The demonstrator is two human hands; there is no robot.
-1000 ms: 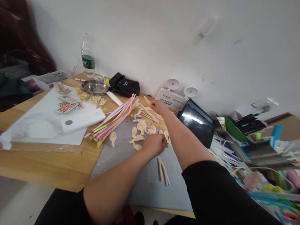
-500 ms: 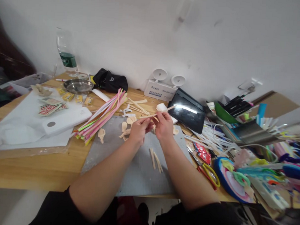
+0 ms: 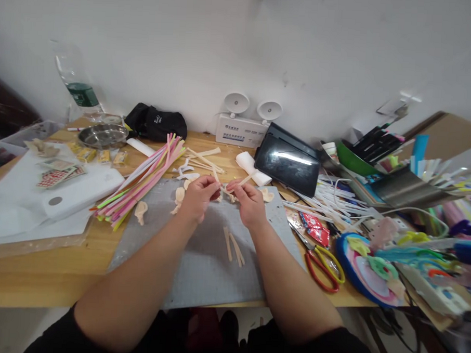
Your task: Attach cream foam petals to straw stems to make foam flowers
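Over the grey mat (image 3: 150, 251), both my hands pinch one beige pipe cleaner (image 3: 248, 177), which is bent into a V. My left hand (image 3: 197, 196) grips it near the bend, fingers closed. On the other side, my right hand (image 3: 252, 204) pinches it with thumb and forefinger, and one end sticks out past the fingers. Below the hands lie several short beige pipe cleaner pieces (image 3: 236, 248). Curled beige shapes rest behind my left hand, partly hidden, and another beige shape (image 3: 141, 212) lies at the mat's left. A further one (image 3: 266, 194) is right of my right hand.
A bundle of coloured pipe cleaners (image 3: 141, 185) lies left of the mat. To the right are red-and-yellow-handled scissors (image 3: 320, 255), red packets (image 3: 314, 228) and a blue-rimmed round item (image 3: 356, 270). A black glossy box (image 3: 286, 160) and a steel bowl (image 3: 103, 135) stand behind.
The pipe cleaner was nearly straight between my hands and is now bent into a V. My hands have moved slightly apart, and the view has shifted a little.
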